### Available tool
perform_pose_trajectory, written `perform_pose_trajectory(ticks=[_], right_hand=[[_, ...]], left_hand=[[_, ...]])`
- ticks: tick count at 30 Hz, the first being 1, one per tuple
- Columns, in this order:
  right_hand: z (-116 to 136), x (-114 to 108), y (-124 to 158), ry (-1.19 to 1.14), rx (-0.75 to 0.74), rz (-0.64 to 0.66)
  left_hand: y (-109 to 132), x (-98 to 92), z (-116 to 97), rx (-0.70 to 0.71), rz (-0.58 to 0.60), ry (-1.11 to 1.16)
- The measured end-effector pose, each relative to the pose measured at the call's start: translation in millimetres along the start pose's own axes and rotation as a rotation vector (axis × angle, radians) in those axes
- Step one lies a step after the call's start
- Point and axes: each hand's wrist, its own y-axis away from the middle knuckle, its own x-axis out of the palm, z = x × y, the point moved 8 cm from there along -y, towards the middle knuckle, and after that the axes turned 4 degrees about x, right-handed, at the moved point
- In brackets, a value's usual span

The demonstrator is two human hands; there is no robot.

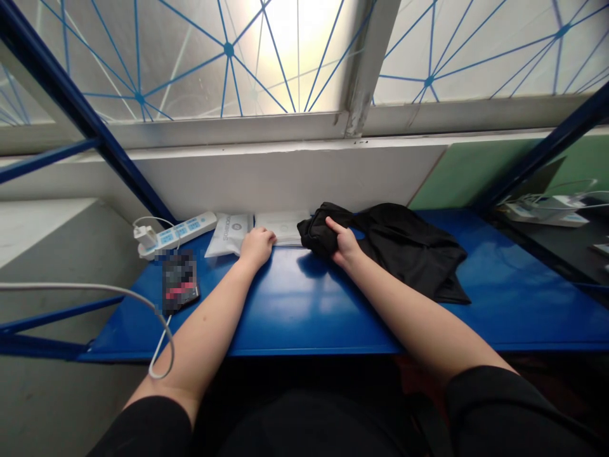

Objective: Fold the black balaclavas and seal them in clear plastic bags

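My right hand (346, 246) is closed around a rolled bundle of black cloth (320, 232), thumb on top, held just above the blue table. Behind that hand, a larger piece of black cloth (404, 244) lies spread and creased; whether the two are joined I cannot tell. My left hand (257, 246) rests with curled fingers between a white plastic bag with grey print (229, 235) and a flat white packet (285, 227). Its fingertips are at the near edge of the packet, and anything inside them is hidden.
On the left, a white power strip (190, 230) holds a plugged-in charger (145, 236). A phone (179, 282), its screen blurred, lies in front of it with a white cable (162, 339). Blue metal bars (128, 168) frame the blue table (314, 317) against the wall.
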Motion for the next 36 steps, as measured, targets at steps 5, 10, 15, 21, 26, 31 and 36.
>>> perform_pose_trajectory(ticks=[5, 10, 15, 21, 26, 31, 36], right_hand=[[0, 25, 19, 0.138, 0.09, 0.255], [-13, 34, 28, 0.426, 0.142, 0.393], [-18, 32, 29, 0.554, 0.23, 0.429], [-24, 33, 33, 0.612, 0.331, 0.497], [-27, 24, 24, 0.661, 0.273, 0.345], [-15, 21, 13, 0.505, 0.123, 0.263], [-14, 10, 6, 0.352, 0.008, 0.077]], left_hand=[[7, -14.1, -20, 0.024, -0.07, 0.146], [15, -11.6, -53, 0.131, 0.023, 0.452], [13, -10.9, -42, -0.008, -0.042, 0.577], [19, -34.9, -40, -0.033, -0.246, 0.574], [30, -41.5, -81, 0.265, -0.225, 0.375], [25, -30.2, -81, 0.187, -0.104, 0.184], [24, -29.0, -65, -0.02, -0.065, 0.115]])
